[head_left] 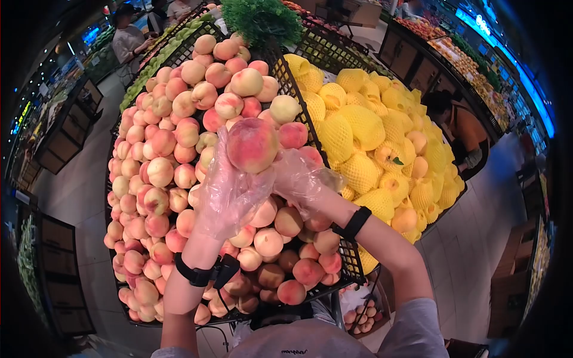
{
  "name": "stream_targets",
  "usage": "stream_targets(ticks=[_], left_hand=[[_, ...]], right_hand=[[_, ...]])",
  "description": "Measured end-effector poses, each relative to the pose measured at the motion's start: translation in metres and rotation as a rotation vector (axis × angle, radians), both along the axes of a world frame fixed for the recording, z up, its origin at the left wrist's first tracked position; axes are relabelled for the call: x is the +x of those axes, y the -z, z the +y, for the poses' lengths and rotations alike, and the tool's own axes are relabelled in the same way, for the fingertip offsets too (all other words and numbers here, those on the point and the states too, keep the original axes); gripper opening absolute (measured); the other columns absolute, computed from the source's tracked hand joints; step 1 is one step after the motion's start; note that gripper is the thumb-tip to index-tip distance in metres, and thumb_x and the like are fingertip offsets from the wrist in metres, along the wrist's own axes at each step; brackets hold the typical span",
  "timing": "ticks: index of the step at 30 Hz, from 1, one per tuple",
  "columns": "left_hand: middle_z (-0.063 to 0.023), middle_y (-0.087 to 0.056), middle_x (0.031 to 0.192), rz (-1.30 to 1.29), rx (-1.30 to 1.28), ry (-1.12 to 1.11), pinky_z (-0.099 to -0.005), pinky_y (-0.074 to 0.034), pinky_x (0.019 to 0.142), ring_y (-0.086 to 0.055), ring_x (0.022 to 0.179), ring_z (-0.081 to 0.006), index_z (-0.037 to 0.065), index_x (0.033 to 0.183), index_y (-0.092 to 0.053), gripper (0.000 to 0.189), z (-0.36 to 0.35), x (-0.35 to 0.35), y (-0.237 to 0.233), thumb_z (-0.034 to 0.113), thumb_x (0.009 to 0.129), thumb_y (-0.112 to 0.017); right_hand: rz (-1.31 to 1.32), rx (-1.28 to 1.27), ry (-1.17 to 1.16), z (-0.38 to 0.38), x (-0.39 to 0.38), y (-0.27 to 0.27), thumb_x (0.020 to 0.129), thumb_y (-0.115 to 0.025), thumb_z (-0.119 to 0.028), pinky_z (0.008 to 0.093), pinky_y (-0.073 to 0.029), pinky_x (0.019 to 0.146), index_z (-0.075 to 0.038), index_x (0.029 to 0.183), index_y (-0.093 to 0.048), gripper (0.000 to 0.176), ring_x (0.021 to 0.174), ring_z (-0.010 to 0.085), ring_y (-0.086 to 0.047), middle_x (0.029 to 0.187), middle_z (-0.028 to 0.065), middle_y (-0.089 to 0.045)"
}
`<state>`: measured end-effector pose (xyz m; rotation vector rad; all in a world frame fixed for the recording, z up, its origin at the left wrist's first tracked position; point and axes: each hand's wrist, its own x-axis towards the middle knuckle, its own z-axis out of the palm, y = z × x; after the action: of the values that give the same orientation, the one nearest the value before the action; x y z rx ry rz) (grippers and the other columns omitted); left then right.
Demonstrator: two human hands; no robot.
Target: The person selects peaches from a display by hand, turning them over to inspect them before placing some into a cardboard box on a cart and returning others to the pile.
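A large red-and-yellow peach (252,145) is held up over the heap, close to the camera. My left hand (224,197), in a clear plastic glove, cups it from the left and below. From the lower right my right hand (301,176), gloved the same way, presses against the peach; its fingertips are partly hidden. Under and around both hands lies a pile of peaches (160,172) in a black crate (301,107). Black bands circle both wrists, and the left one carries a small black device (225,271).
Beside the crate, to the right, are fruits in yellow foam nets (361,128). Green artificial foliage (262,22) stands at the back. A person (465,131) bends at the right; another person (128,39) stands far left. A box of peaches (361,316) sits below.
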<state>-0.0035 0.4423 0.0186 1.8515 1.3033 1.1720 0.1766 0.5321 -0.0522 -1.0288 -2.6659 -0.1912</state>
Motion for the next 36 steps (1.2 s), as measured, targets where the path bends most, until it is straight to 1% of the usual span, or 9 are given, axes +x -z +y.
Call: stream_targets(ticks=[3, 4, 7, 8, 11, 23, 29, 33, 36], left_hand=[[-0.0112, -0.065, 0.105, -0.030, -0.013, 0.004, -0.0304, -0.052, 0.076, -0.063, 0.087, -0.0191, 0.002, 0.124, -0.058, 0.044, 0.002, 0.001, -0.001, 0.028, 0.089, -0.067], [-0.0111, -0.065, 0.105, -0.042, -0.011, 0.005, -0.0303, -0.051, 0.076, -0.063, 0.087, -0.0191, 0.003, 0.124, -0.058, 0.044, 0.002, 0.002, -0.001, 0.028, 0.089, -0.066], [-0.0110, -0.064, 0.105, -0.059, -0.023, 0.015, -0.0299, -0.051, 0.075, -0.063, 0.086, -0.0189, 0.003, 0.124, -0.058, 0.043, 0.007, 0.007, -0.002, 0.029, 0.090, -0.065], [-0.0109, -0.064, 0.104, -0.063, -0.026, 0.020, -0.0297, -0.051, 0.075, -0.062, 0.086, -0.0188, 0.003, 0.124, -0.058, 0.043, 0.008, 0.008, -0.001, 0.029, 0.091, -0.065], [-0.0107, -0.064, 0.104, -0.074, -0.035, 0.032, -0.0293, -0.051, 0.074, -0.062, 0.085, -0.0186, 0.003, 0.124, -0.058, 0.042, 0.008, 0.013, 0.001, 0.030, 0.092, -0.064], [-0.0100, -0.064, 0.101, -0.101, -0.109, 0.089, -0.0278, -0.051, 0.070, -0.062, 0.080, -0.0177, 0.004, 0.124, -0.058, 0.039, -0.004, 0.012, -0.001, 0.032, 0.096, -0.061], [-0.0097, -0.063, 0.100, -0.125, -0.146, 0.101, -0.0270, -0.051, 0.068, -0.062, 0.078, -0.0173, 0.005, 0.124, -0.058, 0.038, -0.004, 0.013, 0.001, 0.033, 0.098, -0.059], [-0.0094, -0.063, 0.099, -0.142, -0.179, 0.111, -0.0265, -0.051, 0.066, -0.061, 0.077, -0.0170, 0.005, 0.124, -0.057, 0.038, -0.002, 0.014, 0.003, 0.034, 0.099, -0.058], [-0.0093, -0.063, 0.098, -0.168, -0.204, 0.119, -0.0261, -0.051, 0.065, -0.061, 0.075, -0.0168, 0.006, 0.124, -0.057, 0.037, -0.004, 0.014, 0.002, 0.034, 0.100, -0.057]], right_hand=[[0.702, -0.673, 0.181, -0.034, 0.021, -0.079, 0.094, -0.059, -0.009, 0.0381, -0.050, 0.064, -0.004, 0.102, -0.066, 0.011, 0.068, 0.0184, -0.058, 0.086, 0.0008, -0.065], [1.172, -1.060, 0.150, -0.033, 0.021, -0.080, 0.101, -0.054, -0.015, 0.0360, -0.053, 0.074, -0.003, 0.112, -0.066, 0.021, 0.085, 0.0174, -0.065, 0.100, 0.0036, -0.069], [1.258, -0.875, -0.076, -0.024, 0.035, -0.096, 0.105, -0.051, -0.021, 0.0340, -0.052, 0.088, -0.003, 0.123, -0.064, 0.029, 0.100, 0.0176, -0.065, 0.114, 0.0076, -0.068], [1.362, -1.186, -0.197, -0.025, 0.045, -0.101, 0.106, -0.051, -0.024, 0.0319, -0.049, 0.098, -0.003, 0.133, -0.060, 0.035, 0.108, 0.0152, -0.062, 0.121, 0.0096, -0.066], [1.150, -1.094, -0.091, -0.026, 0.049, -0.119, 0.102, -0.060, -0.022, 0.0337, -0.050, 0.100, 0.000, 0.136, -0.056, 0.041, 0.114, 0.0189, -0.062, 0.129, 0.0103, -0.063], [1.056, -1.097, -0.231, -0.035, 0.046, -0.124, 0.098, -0.066, -0.030, 0.0322, -0.046, 0.104, -0.002, 0.139, -0.054, 0.051, 0.122, 0.0172, -0.056, 0.135, 0.0064, -0.059], [1.011, -0.988, -0.136, -0.044, 0.038, -0.116, 0.088, -0.077, -0.026, 0.0310, -0.052, 0.090, -0.005, 0.135, -0.055, 0.057, 0.107, 0.0148, -0.060, 0.119, 0.0056, -0.064], [0.887, -1.036, -0.085, -0.045, 0.042, -0.115, 0.084, -0.081, -0.031, 0.0361, -0.047, 0.105, -0.008, 0.148, -0.043, 0.078, 0.123, 0.0185, -0.056, 0.135, 0.0080, -0.059], [0.925, -1.019, -0.122, -0.044, 0.044, -0.115, 0.084, -0.082, -0.028, 0.0348, -0.049, 0.099, -0.010, 0.146, -0.045, 0.074, 0.118, 0.0168, -0.057, 0.131, 0.0070, -0.060]])
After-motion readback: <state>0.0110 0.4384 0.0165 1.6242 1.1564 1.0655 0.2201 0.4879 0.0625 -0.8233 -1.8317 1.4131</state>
